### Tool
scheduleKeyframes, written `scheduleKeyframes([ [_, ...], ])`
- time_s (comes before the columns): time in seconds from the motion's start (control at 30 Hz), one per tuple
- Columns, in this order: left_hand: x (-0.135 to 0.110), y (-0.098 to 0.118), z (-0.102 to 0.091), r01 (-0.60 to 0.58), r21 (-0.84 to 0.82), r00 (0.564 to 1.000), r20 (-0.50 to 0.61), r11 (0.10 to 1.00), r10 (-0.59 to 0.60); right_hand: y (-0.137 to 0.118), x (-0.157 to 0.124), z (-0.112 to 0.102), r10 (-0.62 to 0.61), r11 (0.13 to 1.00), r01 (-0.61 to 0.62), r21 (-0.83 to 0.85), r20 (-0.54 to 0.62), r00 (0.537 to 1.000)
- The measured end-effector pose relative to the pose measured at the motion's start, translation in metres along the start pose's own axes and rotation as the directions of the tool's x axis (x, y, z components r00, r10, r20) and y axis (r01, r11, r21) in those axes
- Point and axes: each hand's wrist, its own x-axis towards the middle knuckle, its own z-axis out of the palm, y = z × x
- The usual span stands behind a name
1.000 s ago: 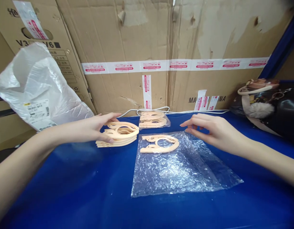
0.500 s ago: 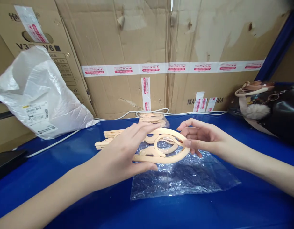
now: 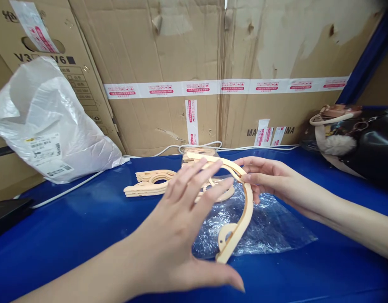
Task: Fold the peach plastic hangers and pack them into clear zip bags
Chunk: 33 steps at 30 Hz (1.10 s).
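Note:
My right hand (image 3: 272, 176) pinches a cream plastic folding hanger (image 3: 249, 206) at its middle joint, thumb in front and fingers behind. One arm of the hanger reaches up and left; the other swings down toward me, with a small rounded piece on its inner side. My left hand (image 3: 178, 240) is open, fingers spread and thumb apart, in front of the hanger's upper arm. Whether its fingertips touch that arm I cannot tell. Several folded hangers (image 3: 146, 190) lie stacked on the blue surface, partly behind my left hand. A clear plastic bag (image 3: 275, 229) lies flat beneath the hanger.
More cream hangers (image 3: 196, 150) lie at the back near a white cable (image 3: 259, 149). Large cardboard boxes (image 3: 162, 50) form the back wall. A white plastic parcel bag (image 3: 55, 126) leans at left, above a black object (image 3: 11, 216). A black handbag (image 3: 373, 147) sits at right.
The hanger has opened: its near arm has swung down and toward me, its far arm up. My left hand has let go and spread its fingers. My right hand keeps hold at the joint.

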Motion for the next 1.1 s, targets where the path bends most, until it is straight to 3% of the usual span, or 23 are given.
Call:
scheduleKeyframes([
  [0.2,-0.002,0.015,0.008,-0.014,0.03,0.996,0.09,0.999,0.011,-0.001,0.0,0.001,0.054,0.998,-0.054,0.045,-0.001,0.999],
  [0.63,0.004,-0.027,-0.007,0.102,0.032,0.995,0.013,0.994,-0.103,-0.001,-0.001,-0.003,0.079,0.997,-0.079,0.008,0.019,0.997],
  [0.73,0.004,-0.031,-0.007,0.106,0.014,0.993,0.041,0.994,-0.107,0.001,-0.001,-0.005,0.047,0.995,-0.046,-0.084,0.01,0.999],
  [0.8,0.003,-0.032,-0.008,0.102,0.004,0.994,0.046,0.995,-0.102,0.001,-0.001,-0.006,-0.008,0.972,0.008,-0.233,0.004,1.0],
  [0.87,0.003,-0.031,-0.008,0.099,-0.013,0.995,0.029,0.995,-0.098,0.0,-0.003,-0.007,-0.132,0.883,0.128,-0.453,0.023,0.991],
  [0.93,0.003,-0.029,-0.007,0.109,-0.033,0.994,0.016,0.993,-0.108,0.0,-0.005,-0.006,-0.293,0.711,0.292,-0.64,0.108,0.95],
  [1.0,0.003,-0.025,-0.005,0.119,-0.046,0.993,0.015,0.992,-0.118,-0.001,-0.008,-0.003,-0.394,0.54,0.431,-0.723,0.236,0.888],
  [1.1,0.001,-0.02,-0.002,0.113,-0.048,0.994,0.007,0.992,-0.113,-0.002,-0.013,0.003,-0.422,0.417,0.519,-0.746,0.347,0.838],
])
